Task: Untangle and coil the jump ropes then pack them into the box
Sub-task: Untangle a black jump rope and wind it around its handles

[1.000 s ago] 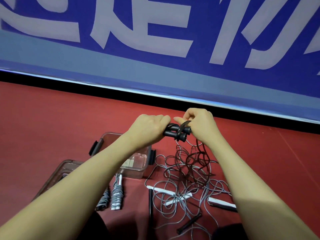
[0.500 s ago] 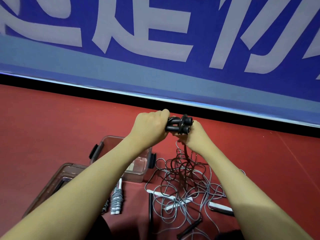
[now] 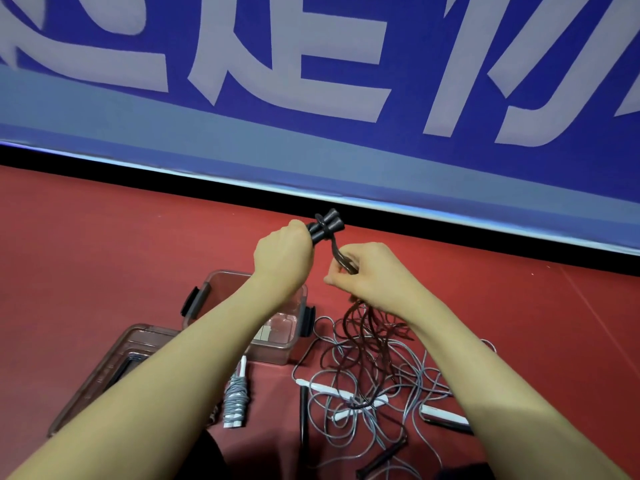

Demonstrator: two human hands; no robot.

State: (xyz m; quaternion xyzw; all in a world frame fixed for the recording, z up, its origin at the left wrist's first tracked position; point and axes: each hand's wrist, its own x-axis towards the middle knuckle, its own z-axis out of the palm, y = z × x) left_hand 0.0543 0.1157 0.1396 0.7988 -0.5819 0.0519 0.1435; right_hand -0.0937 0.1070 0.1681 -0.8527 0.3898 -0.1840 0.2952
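Note:
My left hand [image 3: 282, 256] grips a pair of black jump-rope handles [image 3: 327, 225] held together, their ends pointing up and right. A turn of dark cord is wrapped round them. My right hand [image 3: 367, 275] pinches that dark cord [image 3: 341, 259] just below the handles. The rest of the cord hangs down into a tangle of dark and grey ropes [image 3: 374, 368] on the red floor. White handles [image 3: 346, 393] and black handles [image 3: 381, 459] lie in the tangle. A clear plastic box [image 3: 273, 344] stands under my left forearm.
The box's lid [image 3: 114, 368] lies flat to the left of the box. A coiled grey rope with white handles [image 3: 236, 400] rests in front of the box. A blue banner wall [image 3: 311, 116] closes off the floor behind.
My left hand has tilted the handle ends upward and away. My right hand has dropped from beside the handles to below them, drawing the dark cord down.

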